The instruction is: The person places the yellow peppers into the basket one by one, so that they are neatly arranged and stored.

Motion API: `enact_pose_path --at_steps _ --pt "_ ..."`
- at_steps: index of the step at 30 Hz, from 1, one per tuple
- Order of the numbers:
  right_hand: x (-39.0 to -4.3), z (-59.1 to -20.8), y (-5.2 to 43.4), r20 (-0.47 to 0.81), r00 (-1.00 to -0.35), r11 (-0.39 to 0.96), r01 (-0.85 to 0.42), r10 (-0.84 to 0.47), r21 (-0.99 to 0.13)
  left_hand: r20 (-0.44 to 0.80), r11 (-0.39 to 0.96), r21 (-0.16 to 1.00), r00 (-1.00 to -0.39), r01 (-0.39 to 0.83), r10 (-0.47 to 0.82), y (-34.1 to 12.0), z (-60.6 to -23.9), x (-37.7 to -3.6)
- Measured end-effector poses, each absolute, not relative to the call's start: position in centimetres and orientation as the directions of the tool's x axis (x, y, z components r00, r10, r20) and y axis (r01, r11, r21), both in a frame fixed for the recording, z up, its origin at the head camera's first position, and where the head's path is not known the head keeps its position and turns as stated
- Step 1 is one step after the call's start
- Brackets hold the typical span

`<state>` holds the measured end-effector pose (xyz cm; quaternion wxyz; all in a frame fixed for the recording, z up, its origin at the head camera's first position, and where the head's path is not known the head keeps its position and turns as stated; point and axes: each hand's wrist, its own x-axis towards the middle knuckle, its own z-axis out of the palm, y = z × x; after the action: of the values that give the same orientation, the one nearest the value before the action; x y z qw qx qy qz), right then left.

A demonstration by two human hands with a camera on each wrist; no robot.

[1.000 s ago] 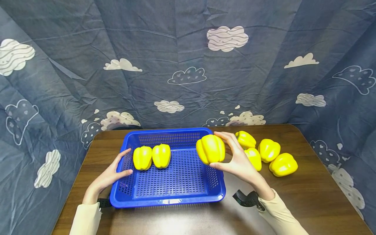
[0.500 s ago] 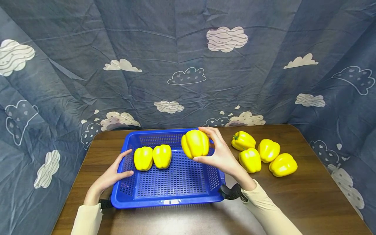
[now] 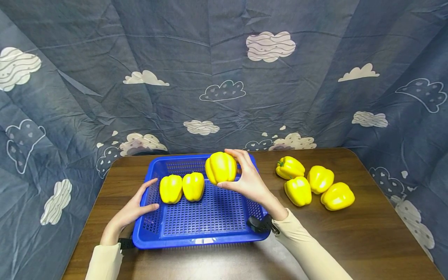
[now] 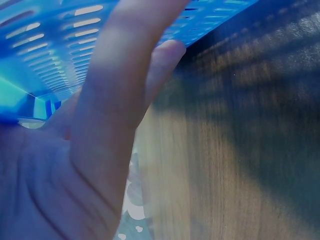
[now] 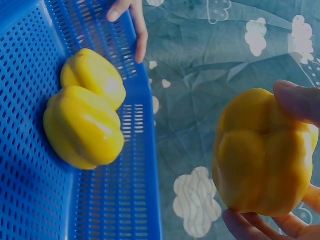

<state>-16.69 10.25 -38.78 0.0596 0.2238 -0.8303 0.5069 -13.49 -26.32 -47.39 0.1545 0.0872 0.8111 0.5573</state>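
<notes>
My right hand (image 3: 251, 182) grips a yellow bell pepper (image 3: 220, 168) between thumb and fingers, in the air above the back part of a blue plastic basket (image 3: 201, 242). In the right wrist view the held pepper (image 5: 262, 155) shows its lobed underside, fingers around it. My left hand (image 3: 127, 210) holds the basket's left rim, thumb and index finger lying over the edge. The left wrist view shows its fingers (image 4: 112, 75) against the slotted wall. Inside the basket, two yellow bell peppers, one left (image 3: 170, 189) and one right (image 3: 193, 186), sit side by side near the left wall.
Several more yellow bell peppers (image 3: 320, 179) lie in a group on the brown wooden table (image 3: 367, 233), right of the basket. A dark blue cloth (image 3: 224, 112) with cloud prints hangs behind the table and along its sides. Each wrist wears a black strap.
My right hand has carried the pepper leftward and slightly away, from the basket's right edge to above its back middle. The left hand keeps its place on the rim.
</notes>
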Motion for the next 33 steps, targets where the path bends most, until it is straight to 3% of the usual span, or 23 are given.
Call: enact_pose_path --at_steps 33 --pt "-19.0 -42.6 7.8 0.249 -0.919 0.501 -0.379 -0.307 -0.778 -0.125 0.324 0.946 -0.941 -0.017 0.315 -26.1 -47.4 -13.4"
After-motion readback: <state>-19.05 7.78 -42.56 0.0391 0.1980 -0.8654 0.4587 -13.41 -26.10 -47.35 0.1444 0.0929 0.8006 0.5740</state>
